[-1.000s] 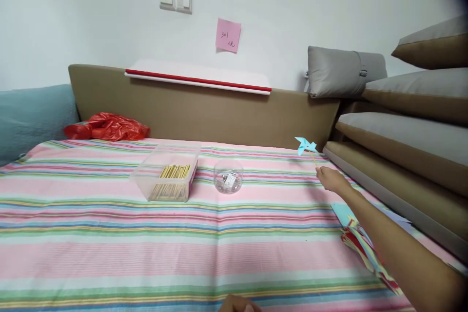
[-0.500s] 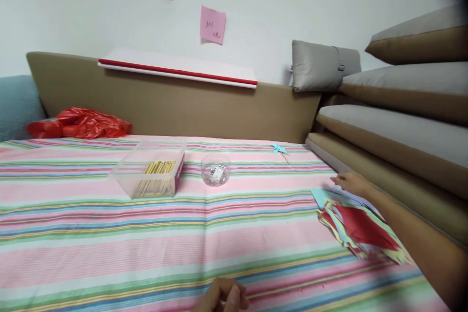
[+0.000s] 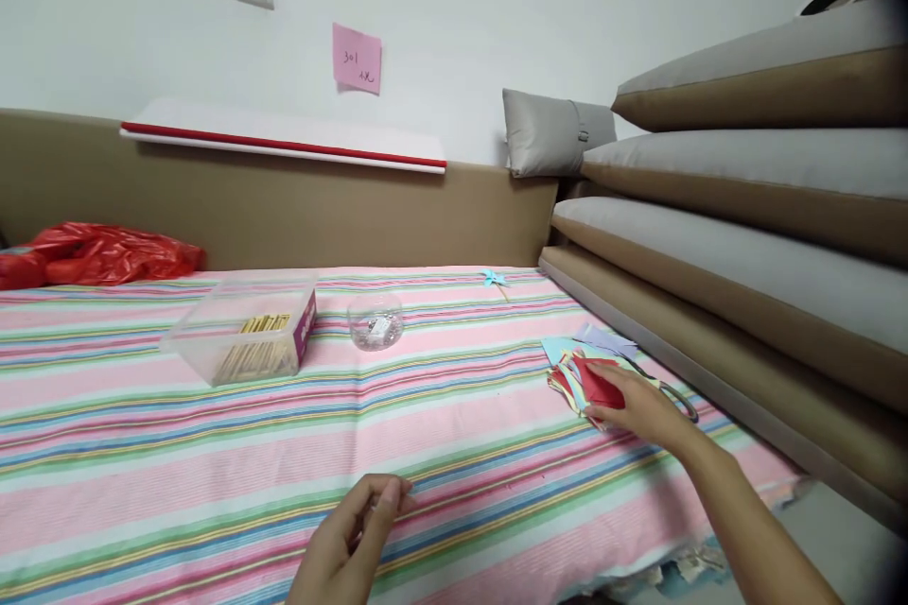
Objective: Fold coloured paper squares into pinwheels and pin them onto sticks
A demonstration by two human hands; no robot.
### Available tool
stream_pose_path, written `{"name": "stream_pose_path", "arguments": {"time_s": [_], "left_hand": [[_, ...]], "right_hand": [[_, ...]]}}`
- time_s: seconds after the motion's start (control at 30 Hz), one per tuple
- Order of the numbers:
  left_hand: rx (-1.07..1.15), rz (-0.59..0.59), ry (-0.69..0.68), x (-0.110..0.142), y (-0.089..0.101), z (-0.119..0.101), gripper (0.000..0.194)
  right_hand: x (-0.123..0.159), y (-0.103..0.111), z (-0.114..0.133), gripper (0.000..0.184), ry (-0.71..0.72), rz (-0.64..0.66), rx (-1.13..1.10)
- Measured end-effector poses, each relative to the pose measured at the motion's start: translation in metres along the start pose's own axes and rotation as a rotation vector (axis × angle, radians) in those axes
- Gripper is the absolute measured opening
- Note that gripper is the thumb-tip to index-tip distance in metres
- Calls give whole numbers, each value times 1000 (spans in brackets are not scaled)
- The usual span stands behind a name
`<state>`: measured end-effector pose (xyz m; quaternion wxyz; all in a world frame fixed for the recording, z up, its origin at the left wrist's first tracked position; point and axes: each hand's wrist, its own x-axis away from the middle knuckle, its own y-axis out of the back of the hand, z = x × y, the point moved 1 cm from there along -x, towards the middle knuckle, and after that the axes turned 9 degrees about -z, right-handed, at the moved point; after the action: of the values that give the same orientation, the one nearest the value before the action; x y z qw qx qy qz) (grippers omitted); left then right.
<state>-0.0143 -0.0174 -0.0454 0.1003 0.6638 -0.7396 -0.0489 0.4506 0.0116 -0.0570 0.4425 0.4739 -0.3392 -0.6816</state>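
My right hand (image 3: 628,402) reaches over a pile of cut paper pieces (image 3: 567,383) on the right. Its thumb and fingers bracket a red piece (image 3: 600,385) on top, and the palm hides the pile's right end. Beneath and behind lie light blue paper (image 3: 555,350) and lilac paper (image 3: 602,338). Scissors with dark handles (image 3: 682,400) show beside my wrist. At the bottom centre my left hand (image 3: 358,529) is loosely curled above the striped cloth, thumb close to the forefinger, and I see nothing in it.
A clear plastic box (image 3: 188,340) holds many small wooden sticks (image 3: 262,350). Right of it stands a round clear tub (image 3: 375,321) with small shiny bits. A blue paper pinwheel (image 3: 495,279) lies farther back. Stacked cushions (image 3: 738,255) border the right side; a red plastic bag (image 3: 113,253) lies left.
My right hand has come back from beyond the papers onto the pile, which looks more gathered. My left hand has risen further into view. The camera view has turned to the right.
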Motion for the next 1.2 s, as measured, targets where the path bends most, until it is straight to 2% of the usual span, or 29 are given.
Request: {"name": "stream_pose_path", "arguments": {"time_s": [0.1,0.17,0.33,0.5,0.67,0.83,0.97,1.07,1.13,1.2], "left_hand": [[-14,-12,-2,2,5,5,41],[-23,-25,-4,5,6,5,41],[-24,-22,8,8,-3,2,41],[-63,54,2,9,-14,-4,42],[-106,49,-30,8,-22,-7,44],[-87,74,-35,6,-27,-10,45],[-80,69,-27,6,-28,-12,47],[-82,56,-31,7,-26,-12,48],[-84,52,-36,6,-25,-10,48],[-80,35,-38,6,-24,-8,47]], "right_hand": [[17,-22,3,72,-35,-62,-23],[22,-28,1,69,-70,-94,-43],[22,-25,-2,68,-189,-124,-49],[21,-25,3,68,-270,-143,-40],[17,-27,1,48,-275,-162,-80],[13,-23,4,49,-244,-275,-74],[12,-4,19,58,-186,-464,-61],[14,19,43,61,-152,-600,-81],[17,29,66,57,-179,-671,-188],[20,28,95,53,-279,-675,-398]]}}
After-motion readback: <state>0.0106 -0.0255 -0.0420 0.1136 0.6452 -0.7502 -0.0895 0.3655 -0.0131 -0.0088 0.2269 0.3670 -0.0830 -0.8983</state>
